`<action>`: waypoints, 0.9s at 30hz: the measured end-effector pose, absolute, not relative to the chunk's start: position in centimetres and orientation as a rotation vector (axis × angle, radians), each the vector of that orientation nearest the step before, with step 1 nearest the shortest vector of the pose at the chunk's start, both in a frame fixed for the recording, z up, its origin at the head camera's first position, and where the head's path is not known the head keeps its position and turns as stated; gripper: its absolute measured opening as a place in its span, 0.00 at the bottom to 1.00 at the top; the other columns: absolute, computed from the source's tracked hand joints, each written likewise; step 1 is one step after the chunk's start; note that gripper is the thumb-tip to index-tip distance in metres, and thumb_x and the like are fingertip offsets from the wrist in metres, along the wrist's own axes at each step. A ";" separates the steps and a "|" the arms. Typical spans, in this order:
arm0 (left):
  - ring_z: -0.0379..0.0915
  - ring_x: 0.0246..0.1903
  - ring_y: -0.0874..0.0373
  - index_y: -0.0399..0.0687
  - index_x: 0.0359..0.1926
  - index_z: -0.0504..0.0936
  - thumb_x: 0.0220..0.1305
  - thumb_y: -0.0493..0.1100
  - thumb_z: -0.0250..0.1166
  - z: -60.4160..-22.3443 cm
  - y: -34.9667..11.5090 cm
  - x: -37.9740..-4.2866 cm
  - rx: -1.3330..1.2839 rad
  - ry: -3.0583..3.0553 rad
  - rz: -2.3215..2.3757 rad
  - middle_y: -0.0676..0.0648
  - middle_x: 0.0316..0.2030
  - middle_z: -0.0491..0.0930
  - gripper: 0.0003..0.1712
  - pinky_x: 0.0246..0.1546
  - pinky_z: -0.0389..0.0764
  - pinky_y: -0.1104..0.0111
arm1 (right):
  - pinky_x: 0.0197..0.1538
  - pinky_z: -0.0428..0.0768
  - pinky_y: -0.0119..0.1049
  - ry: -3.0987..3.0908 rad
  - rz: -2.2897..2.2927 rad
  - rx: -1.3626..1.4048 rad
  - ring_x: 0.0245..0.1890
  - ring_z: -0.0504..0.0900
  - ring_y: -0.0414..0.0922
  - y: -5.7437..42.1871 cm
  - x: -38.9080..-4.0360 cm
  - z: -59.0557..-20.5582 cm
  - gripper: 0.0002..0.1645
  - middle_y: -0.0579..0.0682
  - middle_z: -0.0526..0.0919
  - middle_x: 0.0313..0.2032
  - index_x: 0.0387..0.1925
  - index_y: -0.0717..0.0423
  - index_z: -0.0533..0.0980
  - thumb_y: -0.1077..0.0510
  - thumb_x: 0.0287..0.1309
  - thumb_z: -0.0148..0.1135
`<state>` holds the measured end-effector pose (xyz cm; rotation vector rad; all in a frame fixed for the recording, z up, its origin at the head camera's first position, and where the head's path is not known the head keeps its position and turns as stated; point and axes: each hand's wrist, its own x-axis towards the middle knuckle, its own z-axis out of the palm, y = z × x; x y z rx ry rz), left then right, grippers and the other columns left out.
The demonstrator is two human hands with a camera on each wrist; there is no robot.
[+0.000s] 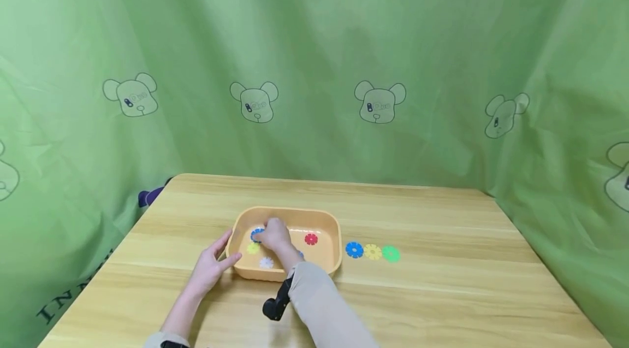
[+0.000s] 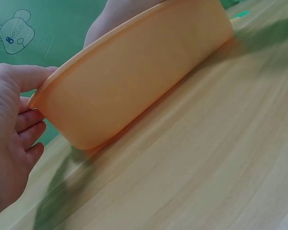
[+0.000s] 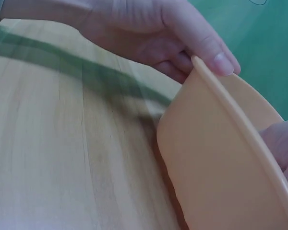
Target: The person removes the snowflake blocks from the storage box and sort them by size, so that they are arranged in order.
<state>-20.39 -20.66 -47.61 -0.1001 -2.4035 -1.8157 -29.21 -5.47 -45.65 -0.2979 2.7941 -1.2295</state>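
Observation:
A shallow orange plastic basin (image 1: 319,218) stands on the wooden table. My left hand (image 1: 206,270) grips its left end, with the thumb over the rim and the other fingers against the outside, as both wrist views show. Reaching down into the basin, my right hand (image 1: 276,236) pinches a blue notched plastic disc (image 1: 254,233) near the left side; the fingers cover part of it. Around that hand lie a yellow disc (image 1: 253,248), a whitish disc (image 1: 267,263) and a red disc (image 1: 311,239). Another blue disc (image 1: 301,254) is mostly hidden behind the right wrist.
Right of the basin, a blue disc (image 1: 354,250), a yellow disc (image 1: 373,252) and a green disc (image 1: 391,253) lie in a row on the table (image 1: 467,282). A green curtain (image 1: 314,36) with bear-head prints hangs behind and at both sides.

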 end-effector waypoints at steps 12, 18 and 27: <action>0.49 0.65 0.40 0.30 0.66 0.57 0.58 0.36 0.64 -47.3 -20.6 -20.2 -0.092 -2.409 -1.805 0.33 0.65 0.55 0.38 0.65 0.51 0.53 | 0.44 0.78 0.40 2.908 -0.924 -0.330 0.34 0.74 0.48 -5.7 -29.2 -45.8 0.17 0.55 0.76 0.36 0.32 0.63 0.78 0.55 0.45 0.72; 0.49 0.65 0.40 0.30 0.66 0.58 0.58 0.37 0.65 -47.1 -20.7 -20.1 -0.105 -2.410 -1.794 0.33 0.65 0.55 0.39 0.65 0.52 0.54 | 0.39 0.79 0.39 2.916 -0.824 -0.326 0.32 0.74 0.47 -6.0 -29.2 -45.8 0.18 0.57 0.74 0.42 0.35 0.61 0.78 0.53 0.46 0.71; 0.50 0.65 0.40 0.30 0.66 0.58 0.58 0.36 0.64 -47.5 -20.7 -20.3 -0.088 -2.407 -1.796 0.33 0.65 0.55 0.38 0.64 0.55 0.54 | 0.37 0.79 0.42 2.921 -0.756 -0.301 0.35 0.75 0.50 -6.1 -29.0 -45.8 0.26 0.59 0.71 0.48 0.48 0.61 0.76 0.49 0.51 0.67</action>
